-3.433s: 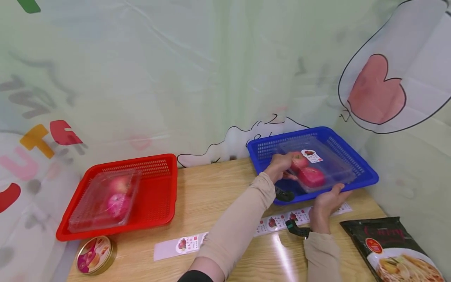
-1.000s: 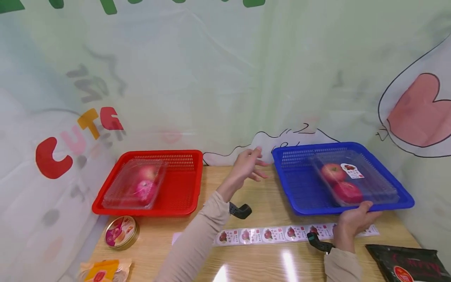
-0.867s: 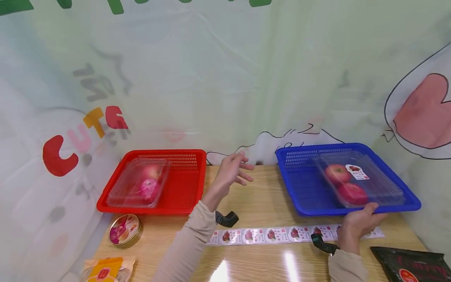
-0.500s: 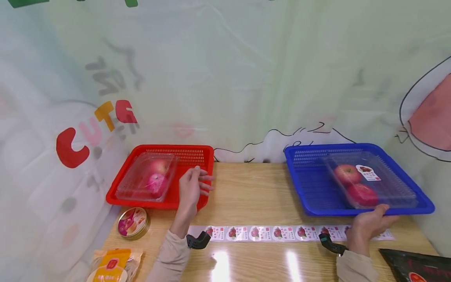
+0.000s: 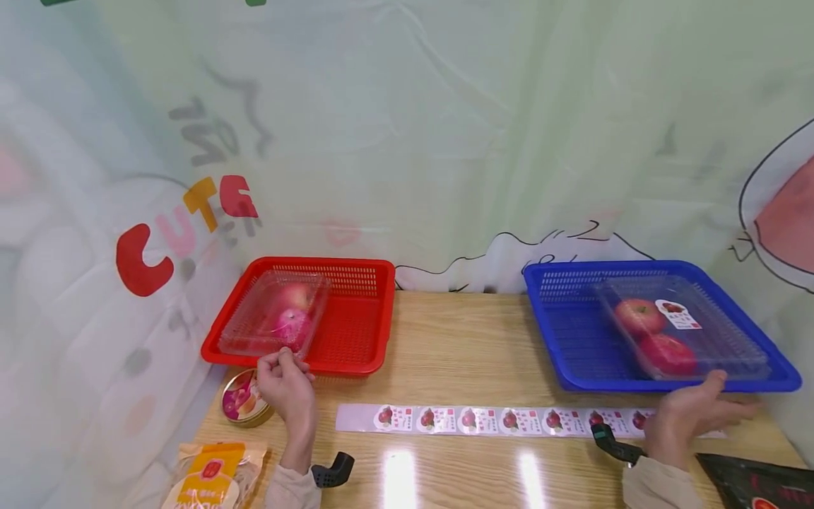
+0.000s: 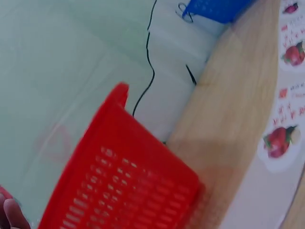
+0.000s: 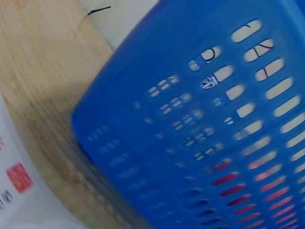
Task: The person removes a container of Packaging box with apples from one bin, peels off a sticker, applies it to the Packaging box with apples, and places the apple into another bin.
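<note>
The left hand is at the front rim of the red basket, fingers bent; I cannot tell whether they pinch anything. At twelve o'clock from it, a clear box with two apples lies in that basket. The right hand, blurred, has thumb and fingers spread at the front rim of the blue basket; a labelled box lies there toward three o'clock. From the left hand, a tin sits at eight.

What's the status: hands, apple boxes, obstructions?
Left hand at near rim of red basket, grip unclear. Right hand at near rim of blue basket. Right apple box: sticker on; left apple box: none visible. Nothing visibly blocking.
</note>
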A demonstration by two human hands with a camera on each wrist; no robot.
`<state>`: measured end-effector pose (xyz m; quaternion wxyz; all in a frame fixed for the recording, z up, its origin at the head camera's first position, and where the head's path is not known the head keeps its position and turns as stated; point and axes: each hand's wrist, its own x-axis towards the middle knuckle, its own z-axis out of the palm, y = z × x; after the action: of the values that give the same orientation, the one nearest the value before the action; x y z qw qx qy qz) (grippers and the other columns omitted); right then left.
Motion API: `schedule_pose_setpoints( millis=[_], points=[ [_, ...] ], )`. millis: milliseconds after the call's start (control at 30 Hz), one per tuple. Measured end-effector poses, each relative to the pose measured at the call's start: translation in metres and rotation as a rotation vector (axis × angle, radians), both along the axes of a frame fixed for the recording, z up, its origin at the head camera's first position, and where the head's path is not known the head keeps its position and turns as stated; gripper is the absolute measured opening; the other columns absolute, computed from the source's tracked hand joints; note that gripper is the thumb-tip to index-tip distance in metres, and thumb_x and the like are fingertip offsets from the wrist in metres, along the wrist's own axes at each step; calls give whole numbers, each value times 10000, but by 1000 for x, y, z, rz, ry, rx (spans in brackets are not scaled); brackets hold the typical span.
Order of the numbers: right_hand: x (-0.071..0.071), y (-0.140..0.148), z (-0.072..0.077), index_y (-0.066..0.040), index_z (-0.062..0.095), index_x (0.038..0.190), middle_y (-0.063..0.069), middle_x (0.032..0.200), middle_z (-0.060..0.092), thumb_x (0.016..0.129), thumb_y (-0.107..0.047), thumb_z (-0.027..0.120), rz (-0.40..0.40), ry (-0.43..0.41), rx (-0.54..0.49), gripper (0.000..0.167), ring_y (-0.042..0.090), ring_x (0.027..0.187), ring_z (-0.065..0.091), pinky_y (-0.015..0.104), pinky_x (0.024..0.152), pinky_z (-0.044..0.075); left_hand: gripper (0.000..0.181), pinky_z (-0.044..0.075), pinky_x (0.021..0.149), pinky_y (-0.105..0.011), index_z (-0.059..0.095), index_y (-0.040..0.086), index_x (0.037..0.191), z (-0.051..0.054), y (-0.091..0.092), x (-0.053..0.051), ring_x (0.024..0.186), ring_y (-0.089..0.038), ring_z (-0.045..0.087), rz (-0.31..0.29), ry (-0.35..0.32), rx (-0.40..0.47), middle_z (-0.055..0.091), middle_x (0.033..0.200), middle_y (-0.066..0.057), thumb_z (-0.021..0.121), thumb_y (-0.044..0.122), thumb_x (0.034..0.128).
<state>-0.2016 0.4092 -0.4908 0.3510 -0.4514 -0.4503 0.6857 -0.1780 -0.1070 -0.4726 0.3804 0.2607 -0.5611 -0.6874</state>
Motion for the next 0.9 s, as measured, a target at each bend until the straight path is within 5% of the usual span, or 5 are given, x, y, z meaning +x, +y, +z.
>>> schedule_pose_setpoints(
  millis=[267,500,700,800,900],
  points=[
    [7,-28,33,-124,188,1676,0,1730,199,1046,-427,551,-139,-97,482,788,81,1582,137,95,1224,1,369,530,464,-225,286,123,1176,-23,-7,9,439,-126,557,-38,-134,86,578,735,-37,597,299,1085],
    [4,-95,71,-160,540,1472,-134,1392,522,1022,-224,583,35,106,677,457,25,1292,456,196,1092,315,282,533,427,-263,356,97,1200,-34,-11,-2,414,-154,616,-151,-158,99,584,855,-46,531,301,1115],
    [-17,-169,90,-26,675,1317,-161,1135,681,1083,-185,561,504,310,657,304,39,1046,623,165,850,493,205,515,387,-285,445,62,1107,-42,-14,-8,373,-153,579,-141,-108,125,571,698,-17,490,261,1129],
    [-32,-203,96,3,628,1363,-7,1211,735,1124,-253,498,867,272,597,374,67,1035,670,185,806,547,221,506,397,-266,486,44,1111,-47,-13,-11,388,-147,558,-101,-109,76,585,751,-51,495,264,1129],
    [-49,-237,96,0,557,1442,188,1362,684,1145,-322,439,1212,193,533,455,162,1116,692,242,868,581,301,594,663,-278,536,-10,1210,-54,-11,-14,699,-191,682,-52,-156,-34,667,960,-169,487,275,1129]
  ],
)
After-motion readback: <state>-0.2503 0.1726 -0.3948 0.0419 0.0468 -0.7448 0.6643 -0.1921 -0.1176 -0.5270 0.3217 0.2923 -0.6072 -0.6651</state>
